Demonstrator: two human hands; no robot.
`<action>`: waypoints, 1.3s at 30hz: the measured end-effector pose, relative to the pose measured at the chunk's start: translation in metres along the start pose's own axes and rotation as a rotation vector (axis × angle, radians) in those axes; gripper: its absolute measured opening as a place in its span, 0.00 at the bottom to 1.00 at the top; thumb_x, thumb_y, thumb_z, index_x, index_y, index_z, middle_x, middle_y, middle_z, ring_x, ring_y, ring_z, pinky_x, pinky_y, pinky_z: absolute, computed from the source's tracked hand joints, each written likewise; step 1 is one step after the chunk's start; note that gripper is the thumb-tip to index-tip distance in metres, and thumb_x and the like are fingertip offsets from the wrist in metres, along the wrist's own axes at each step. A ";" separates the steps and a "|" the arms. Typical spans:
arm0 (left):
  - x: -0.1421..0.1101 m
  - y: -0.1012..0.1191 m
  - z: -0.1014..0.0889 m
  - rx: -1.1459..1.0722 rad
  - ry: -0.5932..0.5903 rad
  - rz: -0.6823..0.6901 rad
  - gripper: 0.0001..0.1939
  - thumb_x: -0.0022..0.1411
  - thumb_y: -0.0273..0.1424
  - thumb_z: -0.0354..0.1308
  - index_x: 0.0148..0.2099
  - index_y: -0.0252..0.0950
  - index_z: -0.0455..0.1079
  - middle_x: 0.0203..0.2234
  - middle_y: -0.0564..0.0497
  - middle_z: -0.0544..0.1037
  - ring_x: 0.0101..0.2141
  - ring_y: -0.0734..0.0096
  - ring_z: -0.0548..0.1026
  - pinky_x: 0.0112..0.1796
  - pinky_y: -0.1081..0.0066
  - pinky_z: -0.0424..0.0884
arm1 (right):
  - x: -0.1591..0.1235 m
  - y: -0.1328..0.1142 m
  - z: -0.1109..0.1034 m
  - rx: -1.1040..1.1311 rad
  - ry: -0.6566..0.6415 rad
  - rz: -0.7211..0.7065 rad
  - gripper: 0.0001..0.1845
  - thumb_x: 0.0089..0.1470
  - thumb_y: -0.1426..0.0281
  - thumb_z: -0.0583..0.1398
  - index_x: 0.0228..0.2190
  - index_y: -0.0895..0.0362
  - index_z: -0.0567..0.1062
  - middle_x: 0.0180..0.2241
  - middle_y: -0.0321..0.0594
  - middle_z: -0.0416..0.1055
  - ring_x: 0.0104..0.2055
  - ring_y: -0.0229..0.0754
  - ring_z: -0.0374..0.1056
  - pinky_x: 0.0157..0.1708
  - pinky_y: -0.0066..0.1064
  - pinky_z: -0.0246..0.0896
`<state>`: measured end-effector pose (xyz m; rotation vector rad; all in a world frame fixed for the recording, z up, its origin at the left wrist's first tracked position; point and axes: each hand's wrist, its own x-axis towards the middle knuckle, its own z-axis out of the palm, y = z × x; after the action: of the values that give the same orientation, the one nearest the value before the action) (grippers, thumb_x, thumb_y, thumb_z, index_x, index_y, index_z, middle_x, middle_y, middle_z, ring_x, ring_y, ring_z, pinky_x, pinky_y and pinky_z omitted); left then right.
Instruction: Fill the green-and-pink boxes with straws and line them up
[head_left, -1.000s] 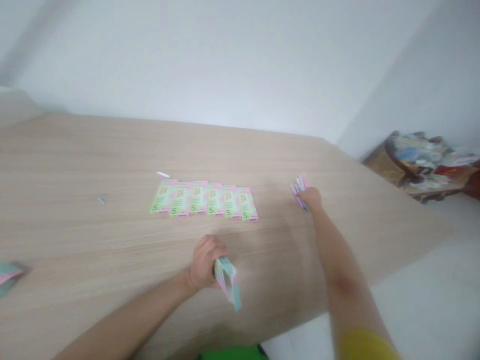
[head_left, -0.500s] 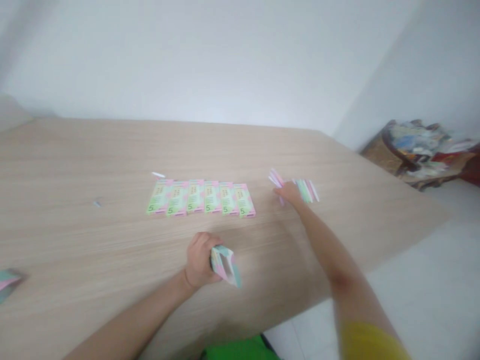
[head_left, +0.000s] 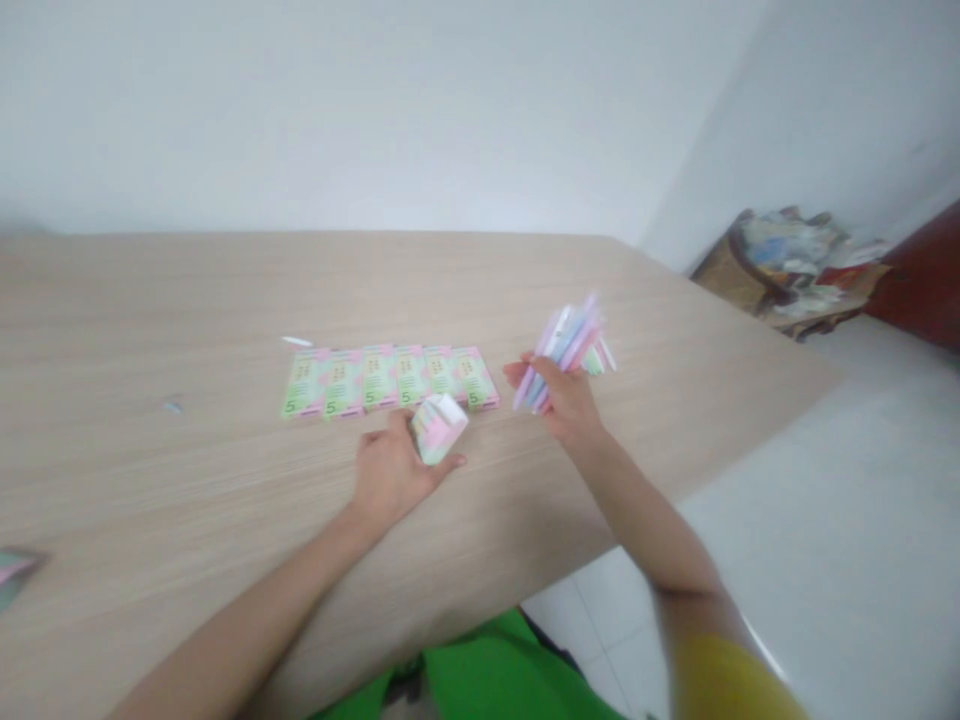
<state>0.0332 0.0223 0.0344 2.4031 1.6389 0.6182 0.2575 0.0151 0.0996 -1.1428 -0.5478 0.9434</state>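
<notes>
My left hand point(head_left: 390, 470) is closed round a small open pastel box point(head_left: 439, 428), its mouth turned up and to the right, just in front of a row of several green and pink boxes point(head_left: 386, 378) lying flat on the wooden table point(head_left: 187, 300). My right hand point(head_left: 559, 395) grips a bundle of pastel pens point(head_left: 564, 342), pink, blue and white, lifted above the table and tilted up to the right. A few more pens point(head_left: 600, 358) lie on the table just behind that hand.
A thin white stick point(head_left: 298, 342) lies at the left end of the box row, and a small scrap point(head_left: 173, 407) sits further left. A pastel box point(head_left: 13, 575) pokes in at the left edge. A cluttered basket point(head_left: 787, 265) stands on the floor beyond the table's right corner.
My right hand took a bundle of pens from the pile at the right and lifted it toward the middle. My left hand moved the open box forward, up to the row.
</notes>
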 end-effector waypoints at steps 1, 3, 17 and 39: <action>-0.001 0.001 -0.002 0.022 -0.039 0.001 0.43 0.47 0.62 0.60 0.52 0.32 0.61 0.35 0.41 0.79 0.37 0.46 0.78 0.46 0.52 0.67 | -0.009 0.001 0.003 0.038 -0.010 0.029 0.06 0.46 0.72 0.64 0.30 0.60 0.76 0.25 0.41 0.78 0.30 0.42 0.77 0.37 0.33 0.75; -0.004 0.003 -0.004 0.054 -0.076 0.030 0.43 0.43 0.63 0.61 0.48 0.33 0.64 0.31 0.42 0.79 0.36 0.47 0.78 0.49 0.50 0.66 | -0.026 0.004 0.007 0.105 -0.010 0.075 0.05 0.47 0.72 0.62 0.31 0.59 0.75 0.26 0.42 0.79 0.32 0.42 0.77 0.38 0.33 0.75; -0.037 -0.004 0.014 0.045 0.150 0.131 0.36 0.52 0.55 0.63 0.51 0.31 0.67 0.42 0.36 0.77 0.45 0.46 0.74 0.53 0.49 0.61 | -0.072 0.066 0.022 0.228 0.056 -0.022 0.18 0.44 0.64 0.69 0.36 0.58 0.73 0.34 0.44 0.80 0.40 0.46 0.77 0.49 0.44 0.71; -0.038 -0.010 0.040 -0.018 0.567 0.223 0.31 0.52 0.50 0.64 0.50 0.34 0.65 0.35 0.44 0.78 0.42 0.52 0.76 0.45 0.59 0.72 | -0.073 0.066 0.052 0.048 0.028 0.009 0.12 0.43 0.64 0.63 0.29 0.57 0.82 0.31 0.37 0.78 0.35 0.41 0.71 0.36 0.32 0.67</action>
<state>0.0297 -0.0045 -0.0146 2.5659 1.5225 1.4546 0.1559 -0.0126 0.0632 -1.1145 -0.4950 0.9423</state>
